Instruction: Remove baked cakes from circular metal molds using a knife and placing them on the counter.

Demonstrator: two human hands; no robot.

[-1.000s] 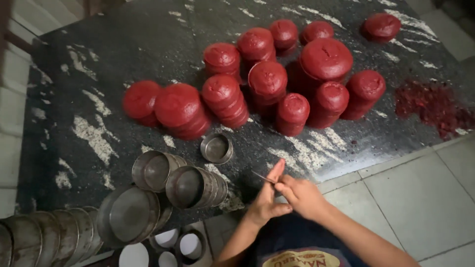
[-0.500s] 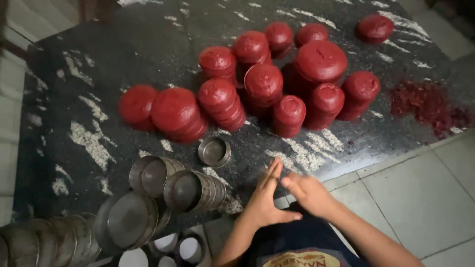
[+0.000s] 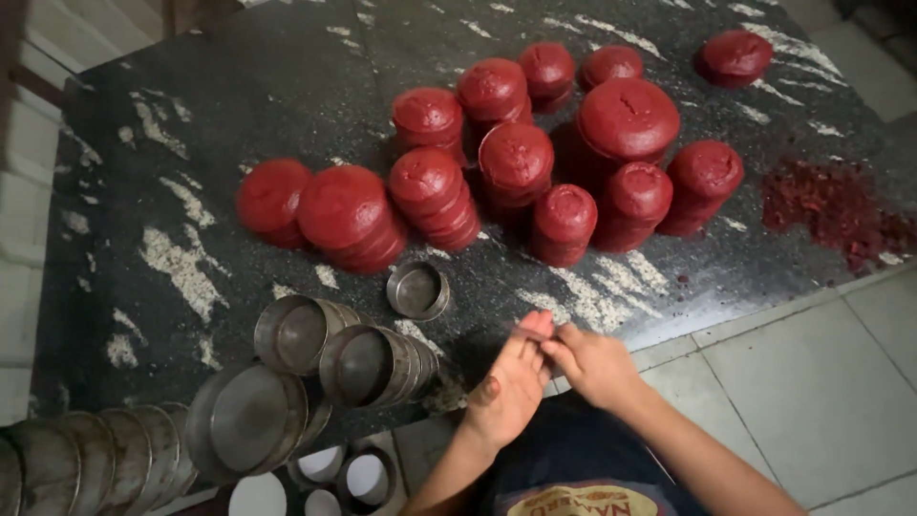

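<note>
We are pressing our left hand (image 3: 511, 387) and right hand (image 3: 594, 363) together, fingers closed and touching, holding nothing, at the surface's (image 3: 239, 115) near edge, beside a small metal tin (image 3: 417, 290).

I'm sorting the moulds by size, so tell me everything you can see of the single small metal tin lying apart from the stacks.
The small metal tin is a shallow round ring of dull grey metal, open side up and looking empty. It lies flat and alone on the dark speckled stone slab, between the red moulded stacks and the stacked tins. Nothing touches it.
</note>
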